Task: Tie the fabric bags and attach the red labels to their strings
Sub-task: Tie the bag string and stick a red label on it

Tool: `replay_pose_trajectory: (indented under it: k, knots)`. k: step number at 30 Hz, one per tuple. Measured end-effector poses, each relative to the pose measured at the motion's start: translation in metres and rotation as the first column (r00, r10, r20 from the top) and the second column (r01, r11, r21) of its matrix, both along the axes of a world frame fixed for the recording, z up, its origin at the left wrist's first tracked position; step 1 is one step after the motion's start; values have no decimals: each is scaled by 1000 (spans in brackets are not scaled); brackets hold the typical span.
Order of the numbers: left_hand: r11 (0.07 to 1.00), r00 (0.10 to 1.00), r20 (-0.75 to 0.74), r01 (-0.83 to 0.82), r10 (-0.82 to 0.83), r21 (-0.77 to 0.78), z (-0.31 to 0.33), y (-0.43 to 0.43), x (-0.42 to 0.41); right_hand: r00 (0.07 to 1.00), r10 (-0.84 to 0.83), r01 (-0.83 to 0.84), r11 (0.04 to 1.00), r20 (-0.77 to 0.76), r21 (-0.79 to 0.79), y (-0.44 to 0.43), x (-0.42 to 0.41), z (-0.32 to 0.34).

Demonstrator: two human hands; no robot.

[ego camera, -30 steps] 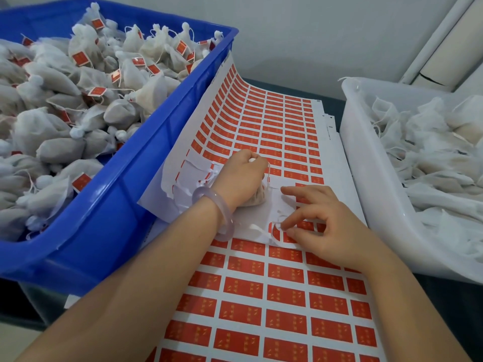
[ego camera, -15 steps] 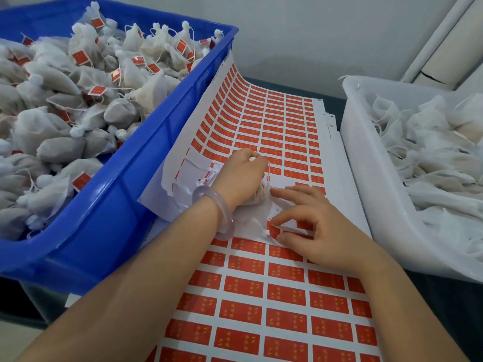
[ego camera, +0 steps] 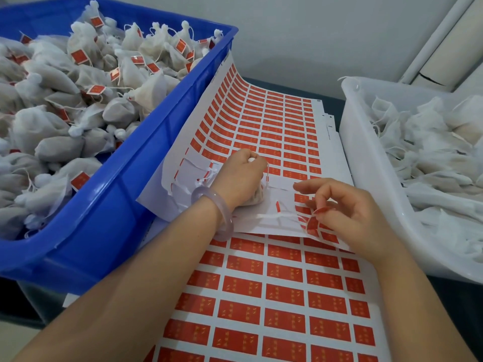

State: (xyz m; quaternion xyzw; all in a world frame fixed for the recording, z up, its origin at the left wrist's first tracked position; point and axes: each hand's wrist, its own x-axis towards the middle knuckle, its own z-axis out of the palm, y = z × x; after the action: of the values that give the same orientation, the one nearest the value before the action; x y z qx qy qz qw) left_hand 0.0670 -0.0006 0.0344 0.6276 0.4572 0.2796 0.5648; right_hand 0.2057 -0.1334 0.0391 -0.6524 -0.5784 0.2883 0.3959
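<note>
Bag (ego camera: 255, 197), head view: lies on the upper sheet (ego camera: 274, 121), mostly hidden under the left hand (ego camera: 239, 176), whose fingers curl round it. String (ego camera: 267, 171) runs down beside the knuckles. Bracelet (ego camera: 209, 205) on the left wrist. Right hand (ego camera: 347, 212) pinches a red label (ego camera: 312, 223) at the sheet's near edge, label curled up off the backing. Lower sheet (ego camera: 261, 296) lies beneath. Blue crate (ego camera: 130, 194), left, holds tied, labelled bags (ego camera: 78, 105). White tub (ego camera: 366, 165), right, holds loose bags (ego camera: 431, 158).
</note>
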Motion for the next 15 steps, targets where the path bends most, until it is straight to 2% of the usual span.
replay_pose_trajectory:
  k: [7,12,15]
  knots:
    - [1000,1000,21,-4,4,-7,1,-1,-1,970,-129,158,979,-205,129,2,2,0]
    - [1000,998,67,-2,4,-25,5,-4,-3,956,-177,206,973,-233,106,5,0,-4]
    - [1000,987,162,-17,15,7,10,-7,-7,938,-195,234,966,-286,106,5,-3,-2]
